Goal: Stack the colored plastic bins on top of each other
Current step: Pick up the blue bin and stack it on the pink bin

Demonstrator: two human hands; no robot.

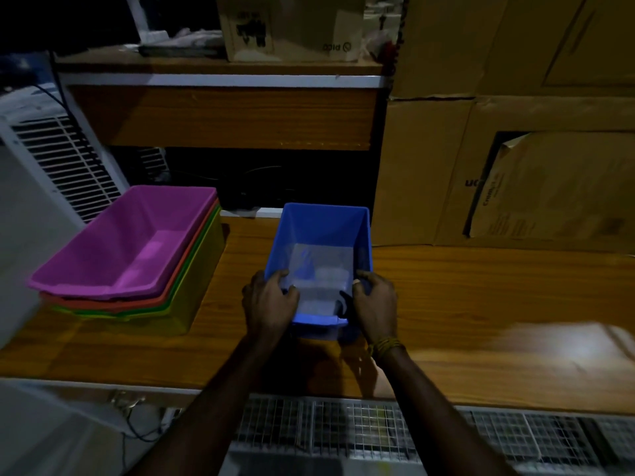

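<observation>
On the wooden table, near its front edge, stands the blue bin, upright and open-topped. The left hand grips the bin's near left corner, fingers curled over the rim into the interior. The right hand grips the near right corner, thumb inside the rim and fingers curled round the outer wall. A thread band circles the right wrist. Well apart to the left sits a nested stack: the magenta bin on top, then the red bin, the green bin and the yellow bin at the base. Cardboard boxes stand behind the table on the right.
</observation>
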